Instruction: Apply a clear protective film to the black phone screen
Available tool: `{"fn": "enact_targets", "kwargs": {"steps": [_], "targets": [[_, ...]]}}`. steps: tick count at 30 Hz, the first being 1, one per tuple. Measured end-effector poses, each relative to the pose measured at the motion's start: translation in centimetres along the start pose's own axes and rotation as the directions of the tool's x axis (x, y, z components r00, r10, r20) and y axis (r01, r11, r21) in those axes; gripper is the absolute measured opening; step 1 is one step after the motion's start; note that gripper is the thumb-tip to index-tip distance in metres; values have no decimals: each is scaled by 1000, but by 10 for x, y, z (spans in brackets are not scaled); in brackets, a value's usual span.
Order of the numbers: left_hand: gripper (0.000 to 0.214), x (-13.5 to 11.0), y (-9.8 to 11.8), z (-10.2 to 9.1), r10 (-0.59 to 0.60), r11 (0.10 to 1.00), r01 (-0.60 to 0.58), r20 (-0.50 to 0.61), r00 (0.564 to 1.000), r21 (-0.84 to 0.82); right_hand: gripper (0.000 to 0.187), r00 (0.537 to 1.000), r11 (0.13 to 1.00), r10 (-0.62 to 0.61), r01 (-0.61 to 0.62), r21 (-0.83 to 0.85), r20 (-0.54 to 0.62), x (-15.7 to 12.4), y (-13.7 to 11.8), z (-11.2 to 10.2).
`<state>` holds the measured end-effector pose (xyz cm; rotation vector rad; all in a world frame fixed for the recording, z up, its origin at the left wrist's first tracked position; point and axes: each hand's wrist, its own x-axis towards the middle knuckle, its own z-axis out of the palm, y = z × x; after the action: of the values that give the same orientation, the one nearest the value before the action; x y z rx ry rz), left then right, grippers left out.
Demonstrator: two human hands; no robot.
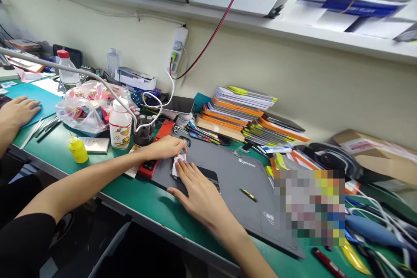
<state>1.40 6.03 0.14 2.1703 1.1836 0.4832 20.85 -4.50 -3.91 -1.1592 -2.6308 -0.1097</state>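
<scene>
A dark smartphone (211, 177) lies flat on the grey work mat (228, 160). On its left end sits a white tissue (176, 166). My left hand (169, 146) is closed at the tissue's far edge, its fingertips partly hidden. Stretched out flat, the fingers of my right hand (200, 189) rest over the phone and touch the tissue, with the thumb apart. Part of the phone is hidden beneath this hand. A small black and gold tool (248, 195) lies on the mat to the right.
Left of the mat stand a red device (148, 168), a white bottle (120, 125) and a yellow squeeze bottle (78, 150). Stacked thin packages (234, 108) line the wall. Cables and tools crowd the right. A co-worker's hand (19, 110) rests at far left.
</scene>
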Motion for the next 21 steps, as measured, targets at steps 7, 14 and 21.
{"fn": "enact_targets", "kwargs": {"steps": [7,14,21], "targets": [[46,1,1,1,17,998,-15,-28,999,61,77,997,1000,14,-13,17,-79,-9,-27,0],[44,2,-5,4,62,989,-58,-28,998,135,73,978,998,55,-62,-30,-201,-72,-6,-1],[41,5,-17,12,102,971,-100,3,995,219,64,968,987,67,-100,-128,-240,-98,35,-1]]}}
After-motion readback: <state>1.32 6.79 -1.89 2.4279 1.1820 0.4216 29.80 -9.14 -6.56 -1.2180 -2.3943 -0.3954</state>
